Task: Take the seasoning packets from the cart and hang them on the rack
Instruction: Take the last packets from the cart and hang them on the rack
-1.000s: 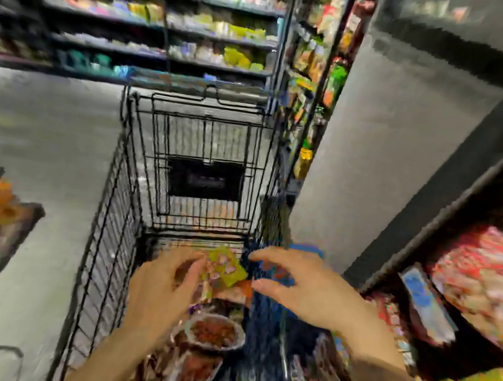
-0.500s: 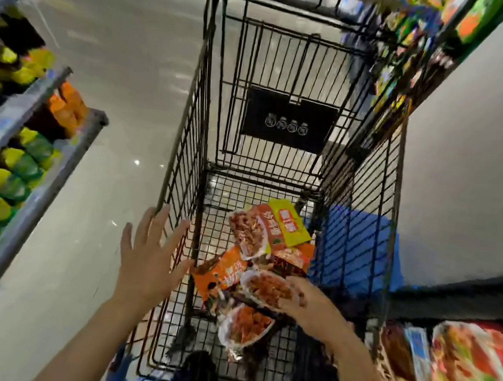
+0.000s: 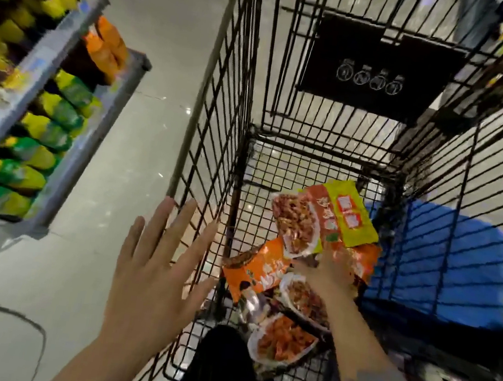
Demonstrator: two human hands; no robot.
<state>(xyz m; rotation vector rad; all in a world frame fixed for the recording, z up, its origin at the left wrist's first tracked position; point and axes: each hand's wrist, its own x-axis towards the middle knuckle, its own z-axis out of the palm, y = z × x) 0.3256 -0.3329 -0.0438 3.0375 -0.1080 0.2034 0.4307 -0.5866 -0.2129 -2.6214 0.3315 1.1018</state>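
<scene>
The seasoning packets [image 3: 305, 256] are heaped low in the cart [image 3: 221, 121], their long axes running near to far, directly under the right hand [image 3: 330, 274], whose grip cannot be told; the left hand [image 3: 154, 276] is held spread at the left wall.

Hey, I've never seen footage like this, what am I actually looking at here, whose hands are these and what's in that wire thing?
There is no machine here: a person wears a camera on the head, looking down at their own hands. The wire thing is a black shopping cart. Seasoning packets lie piled on its floor. The right hand reaches into the pile; whether it grips a packet is hidden. The left hand is spread open beside the cart's side, holding nothing. Store shelves with green and orange packs stand at left.
</scene>
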